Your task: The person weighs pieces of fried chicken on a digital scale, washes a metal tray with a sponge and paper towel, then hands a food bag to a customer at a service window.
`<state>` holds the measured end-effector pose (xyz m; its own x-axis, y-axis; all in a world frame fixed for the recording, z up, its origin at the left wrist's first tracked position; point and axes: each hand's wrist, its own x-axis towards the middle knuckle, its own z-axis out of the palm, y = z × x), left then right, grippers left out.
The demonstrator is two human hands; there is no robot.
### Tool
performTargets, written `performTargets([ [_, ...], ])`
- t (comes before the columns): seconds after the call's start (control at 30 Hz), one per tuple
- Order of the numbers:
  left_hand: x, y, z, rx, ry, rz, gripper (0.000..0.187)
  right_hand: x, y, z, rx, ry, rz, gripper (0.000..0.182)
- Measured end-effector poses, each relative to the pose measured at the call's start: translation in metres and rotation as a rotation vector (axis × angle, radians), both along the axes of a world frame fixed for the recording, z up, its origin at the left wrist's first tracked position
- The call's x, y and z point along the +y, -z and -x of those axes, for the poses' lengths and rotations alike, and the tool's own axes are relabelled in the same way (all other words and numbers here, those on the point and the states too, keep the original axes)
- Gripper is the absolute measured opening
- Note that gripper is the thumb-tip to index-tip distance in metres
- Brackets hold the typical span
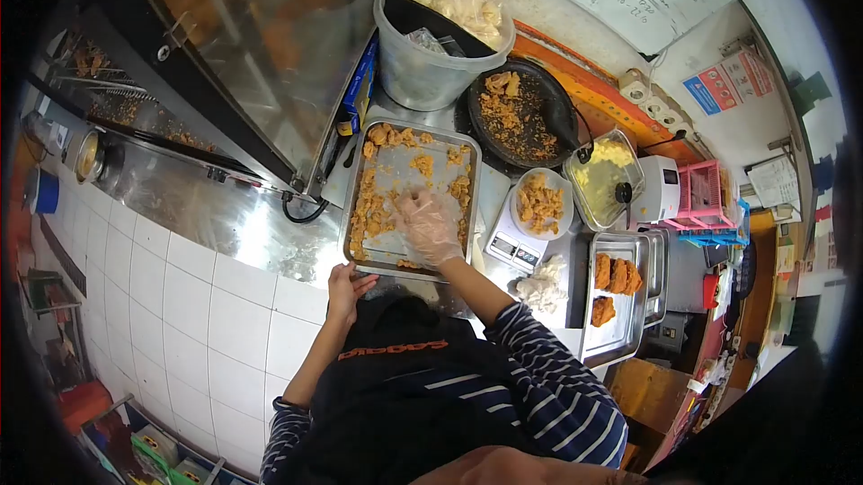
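Note:
A metal tray (346, 215) holds small fried, breaded pieces (369, 206), mostly heaped along its sides. My right hand (426, 226), in a clear plastic glove, reaches into the middle of the tray. Its fingers are curled together and pointing down; anything between them is hidden. My left hand (347, 291) is bare and at the tray's near left corner, thumb by the rim and fingers stretched out and apart. Right of the tray, a bowl (568, 202) of similar fried pieces stands on a white digital scale (514, 249).
A black pan (517, 148) with fried crumbs and a large plastic bucket (418, 80) stand behind the tray. To the right are a clear container (598, 197) of yellow food, a crumpled white cloth or plastic (541, 285), and another tray (616, 328) with larger fried pieces. A glass cabinet (297, 35) rises at left.

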<state>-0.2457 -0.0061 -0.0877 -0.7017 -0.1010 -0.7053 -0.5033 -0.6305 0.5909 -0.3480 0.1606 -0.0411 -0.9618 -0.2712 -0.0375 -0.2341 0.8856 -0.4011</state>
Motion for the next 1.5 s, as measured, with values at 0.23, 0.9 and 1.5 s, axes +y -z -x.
performTargets([
  [0.23, 0.000, 0.002, 0.000, 0.020, 0.030, 0.026, 0.018, 0.032, 0.027, 0.015, 0.158, 0.156, 0.351, 0.023],
  [0.9, 0.003, -0.006, 0.003, 0.007, -0.009, 0.015, 0.017, 0.148, -0.073, -0.028, -0.036, 0.489, -0.024, 0.049],
  [1.5, 0.007, 0.002, -0.001, 0.031, 0.005, -0.045, 0.018, 0.017, -0.018, 0.019, 0.129, -0.344, -0.081, 0.070],
])
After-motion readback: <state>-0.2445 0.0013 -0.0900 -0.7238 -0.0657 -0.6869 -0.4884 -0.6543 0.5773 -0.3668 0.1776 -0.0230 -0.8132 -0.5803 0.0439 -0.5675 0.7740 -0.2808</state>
